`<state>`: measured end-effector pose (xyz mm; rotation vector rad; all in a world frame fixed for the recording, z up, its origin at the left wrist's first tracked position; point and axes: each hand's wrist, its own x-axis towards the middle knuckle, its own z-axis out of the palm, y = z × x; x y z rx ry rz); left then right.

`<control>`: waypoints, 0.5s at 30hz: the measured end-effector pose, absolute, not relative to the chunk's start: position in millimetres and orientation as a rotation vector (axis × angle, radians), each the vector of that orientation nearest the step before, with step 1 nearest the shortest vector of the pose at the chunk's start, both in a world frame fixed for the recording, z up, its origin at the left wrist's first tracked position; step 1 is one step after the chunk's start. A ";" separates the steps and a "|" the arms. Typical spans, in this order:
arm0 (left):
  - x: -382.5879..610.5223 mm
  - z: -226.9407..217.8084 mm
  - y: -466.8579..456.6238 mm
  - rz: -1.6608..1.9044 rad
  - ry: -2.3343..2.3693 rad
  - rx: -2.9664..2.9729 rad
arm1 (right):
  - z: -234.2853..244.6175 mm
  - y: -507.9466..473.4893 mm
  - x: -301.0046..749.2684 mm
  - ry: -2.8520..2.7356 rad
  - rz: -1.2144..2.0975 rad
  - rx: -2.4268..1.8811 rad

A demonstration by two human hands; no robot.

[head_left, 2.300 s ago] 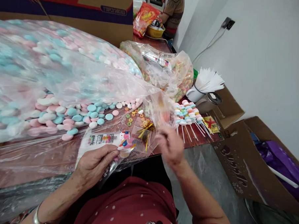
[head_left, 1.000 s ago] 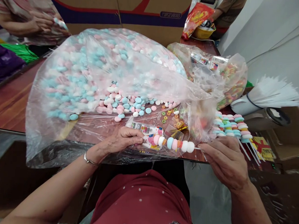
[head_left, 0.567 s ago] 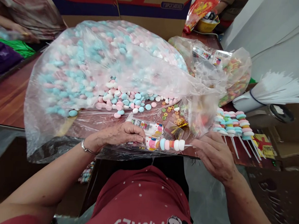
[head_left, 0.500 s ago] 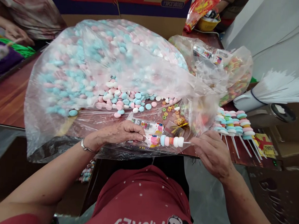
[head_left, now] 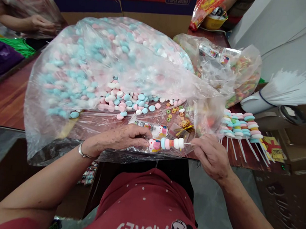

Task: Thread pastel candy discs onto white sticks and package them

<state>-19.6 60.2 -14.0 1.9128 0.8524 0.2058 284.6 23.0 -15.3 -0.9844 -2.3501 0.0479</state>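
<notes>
Both hands work close together at the near edge of the table [head_left: 8, 105]. On the left, thumb and fingers of the left hand [head_left: 129, 137] pinch a printed wrapper [head_left: 154, 145]. Facing it, the right hand [head_left: 210, 156] pinches the bare white stick [head_left: 187, 143] of a candy skewer [head_left: 172, 143] between thumb and bent fingers. White, orange, pink and blue pieces show in the gap between the hands; the skewer's far end runs into the wrapper, so its tip is hidden.

Just beyond the left fingertips lie more printed wrappers [head_left: 156, 129], with gold ties [head_left: 185, 131] to their right. Farther from the hands are small ring-shaped pieces [head_left: 169, 112] and loose round candies [head_left: 128, 103], spilling from a big clear bag [head_left: 69, 67] that spreads beyond the left hand.

Past the right hand, a row of candy skewers [head_left: 240, 125] lies with sticks pointing toward the person, beside a yellow-and-red card [head_left: 272, 148]. Beyond these stand a lidded jar [head_left: 282, 116] and a mug [head_left: 252, 101] full of white sticks [head_left: 293, 88]. Far beyond the left hand, a co-worker's hand [head_left: 42, 24] shows near green strands [head_left: 17, 47].
</notes>
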 end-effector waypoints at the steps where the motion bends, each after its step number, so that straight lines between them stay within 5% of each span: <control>1: -20.3 -15.2 59.3 0.213 0.853 1.920 | -16.3 21.8 283.0 -2.335 0.041 -0.995; 8: -16.6 -20.5 50.1 0.219 0.811 1.972 | -16.8 16.5 273.1 -2.323 -0.029 -0.950; 15: -14.8 -27.3 51.4 0.250 0.843 2.075 | -29.9 9.6 257.4 -2.420 0.234 -0.961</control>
